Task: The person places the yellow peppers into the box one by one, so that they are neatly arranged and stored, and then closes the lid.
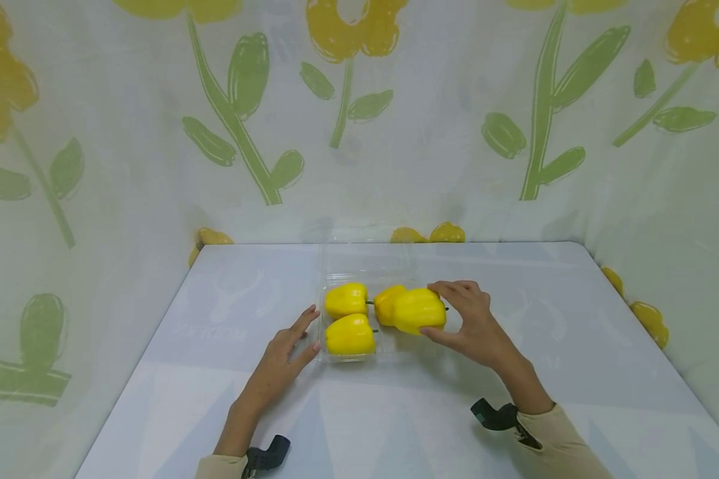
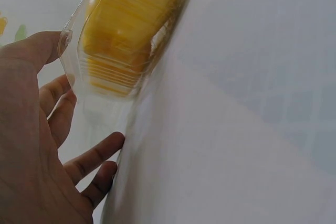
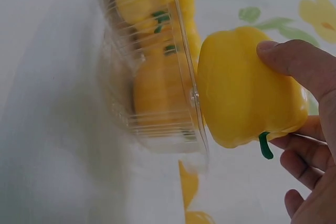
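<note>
A clear plastic clamshell box stands on the table with its lid raised at the back. Inside are yellow bell peppers: one at the back left, one at the front left and one at the back right. My right hand grips another yellow bell pepper between thumb and fingers, over the box's right side. This pepper has a short green stem and partly hides the one behind it. My left hand touches the left wall of the box, fingers spread and loosely bent.
The white table carries a pale blue printed pattern. A curtain with yellow flowers and green leaves surrounds it at the back and sides. Behind the box, the transparent lid reaches close to the table's back edge.
</note>
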The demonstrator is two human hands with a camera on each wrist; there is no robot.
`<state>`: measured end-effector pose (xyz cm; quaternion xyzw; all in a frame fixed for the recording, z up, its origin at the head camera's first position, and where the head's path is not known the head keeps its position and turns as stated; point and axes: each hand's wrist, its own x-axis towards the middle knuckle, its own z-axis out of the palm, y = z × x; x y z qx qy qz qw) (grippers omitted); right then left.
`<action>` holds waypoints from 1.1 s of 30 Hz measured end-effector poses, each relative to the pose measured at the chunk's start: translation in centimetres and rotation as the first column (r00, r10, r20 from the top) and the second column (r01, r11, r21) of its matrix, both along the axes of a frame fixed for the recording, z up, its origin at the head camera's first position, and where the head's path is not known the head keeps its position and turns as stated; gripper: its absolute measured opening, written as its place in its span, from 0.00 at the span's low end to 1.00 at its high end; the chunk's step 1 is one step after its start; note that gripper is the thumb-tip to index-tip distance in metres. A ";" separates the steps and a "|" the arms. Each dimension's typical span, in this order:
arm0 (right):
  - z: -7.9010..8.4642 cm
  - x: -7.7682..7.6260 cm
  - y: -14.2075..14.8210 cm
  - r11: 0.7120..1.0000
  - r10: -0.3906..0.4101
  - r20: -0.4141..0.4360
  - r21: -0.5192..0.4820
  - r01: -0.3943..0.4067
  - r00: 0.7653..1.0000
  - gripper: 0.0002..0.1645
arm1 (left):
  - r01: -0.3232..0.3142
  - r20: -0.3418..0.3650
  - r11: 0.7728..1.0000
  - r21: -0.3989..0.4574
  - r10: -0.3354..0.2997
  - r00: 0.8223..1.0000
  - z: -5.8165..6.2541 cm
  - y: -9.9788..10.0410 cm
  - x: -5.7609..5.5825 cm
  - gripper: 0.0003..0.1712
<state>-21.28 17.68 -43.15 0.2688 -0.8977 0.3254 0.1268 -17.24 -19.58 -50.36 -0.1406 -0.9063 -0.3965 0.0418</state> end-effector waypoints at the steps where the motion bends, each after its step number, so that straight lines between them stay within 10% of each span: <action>1: 0.0 0.0 -0.1 1.000 0.003 0.000 -0.001 -0.003 1.000 0.42 | 0.000 0.001 1.000 0.001 0.000 1.000 0.0 0.0 0.0 0.37; 33: -1.0 0.7 -1.8 0.996 0.083 0.023 0.014 -0.083 0.996 0.43 | 0.007 -0.013 1.000 -0.004 -0.008 1.000 0.0 -0.2 -0.1 0.36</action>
